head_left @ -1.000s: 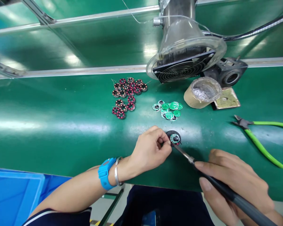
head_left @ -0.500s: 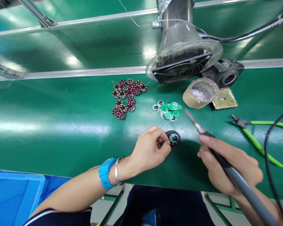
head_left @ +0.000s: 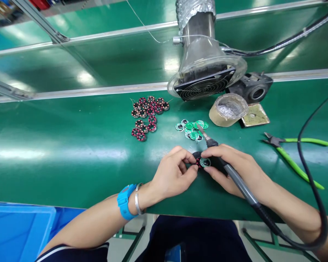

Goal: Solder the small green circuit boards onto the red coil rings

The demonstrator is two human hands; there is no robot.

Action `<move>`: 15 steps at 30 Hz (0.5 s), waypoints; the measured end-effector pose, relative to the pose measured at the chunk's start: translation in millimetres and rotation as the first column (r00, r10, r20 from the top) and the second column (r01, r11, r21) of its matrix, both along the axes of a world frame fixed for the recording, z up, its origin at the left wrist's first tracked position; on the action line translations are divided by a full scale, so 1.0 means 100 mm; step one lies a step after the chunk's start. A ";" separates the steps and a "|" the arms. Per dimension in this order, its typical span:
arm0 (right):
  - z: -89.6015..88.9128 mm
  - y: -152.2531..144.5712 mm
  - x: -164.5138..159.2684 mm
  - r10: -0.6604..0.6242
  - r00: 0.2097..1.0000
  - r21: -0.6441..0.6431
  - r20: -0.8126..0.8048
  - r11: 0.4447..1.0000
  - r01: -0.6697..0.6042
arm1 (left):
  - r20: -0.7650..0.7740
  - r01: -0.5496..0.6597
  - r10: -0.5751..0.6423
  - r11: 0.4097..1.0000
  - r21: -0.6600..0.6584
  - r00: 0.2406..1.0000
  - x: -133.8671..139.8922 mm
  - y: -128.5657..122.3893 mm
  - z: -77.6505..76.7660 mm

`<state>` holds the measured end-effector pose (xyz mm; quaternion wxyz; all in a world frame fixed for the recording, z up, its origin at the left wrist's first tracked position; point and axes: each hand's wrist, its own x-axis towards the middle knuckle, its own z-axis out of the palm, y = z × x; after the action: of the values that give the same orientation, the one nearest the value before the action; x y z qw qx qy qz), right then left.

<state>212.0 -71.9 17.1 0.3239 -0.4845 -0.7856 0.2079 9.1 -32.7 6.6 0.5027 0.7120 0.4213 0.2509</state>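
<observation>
My left hand (head_left: 173, 174) pinches the edge of a small wound stator (head_left: 198, 162) with thumb and forefinger. The stator sits on a black round base (head_left: 196, 155) on the bench, partly hidden by fingers. My right hand (head_left: 240, 171) has a soldering iron (head_left: 240, 183) lying across it, tip pointing up and left over the board pile. Between that hand's thumb and forefinger is a round green circuit board (head_left: 206, 162), tilted beside the stator. Loose round boards (head_left: 193, 135) lie in a pile just beyond both hands.
Several stators (head_left: 152, 127) are grouped at left. A tub with silvery contents (head_left: 213, 115), a sponge tray (head_left: 255, 115) and an iron stand (head_left: 255, 91) stand behind, under a fume extractor fan (head_left: 206, 89). Green-handled cutters (head_left: 295, 163) lie right; the iron's cable (head_left: 303, 156) loops there.
My right hand has moved left to the stator and taken the board between its fingertips, still holding the iron. The board has shifted right off the stator. My left hand stays about where it was.
</observation>
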 end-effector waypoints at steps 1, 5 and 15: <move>0.01 -0.01 0.01 -0.021 1.000 -0.031 -0.007 0.999 0.021 | 0.008 0.011 -0.011 1.000 0.013 1.000 0.00 0.00 0.00; -0.02 -0.03 0.05 -0.084 0.995 -0.147 -0.059 0.986 0.075 | 0.048 0.075 -0.080 0.991 0.108 0.996 0.00 0.03 -0.03; -0.06 -0.09 -0.05 -0.177 0.973 -0.139 -0.148 0.978 0.157 | 0.030 0.067 -0.073 0.981 0.183 0.997 0.01 0.05 -0.03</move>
<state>206.6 -80.5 11.0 0.3706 -0.5504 -0.6987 0.2675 10.1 -28.1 3.6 0.4517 0.7646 0.3620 0.2835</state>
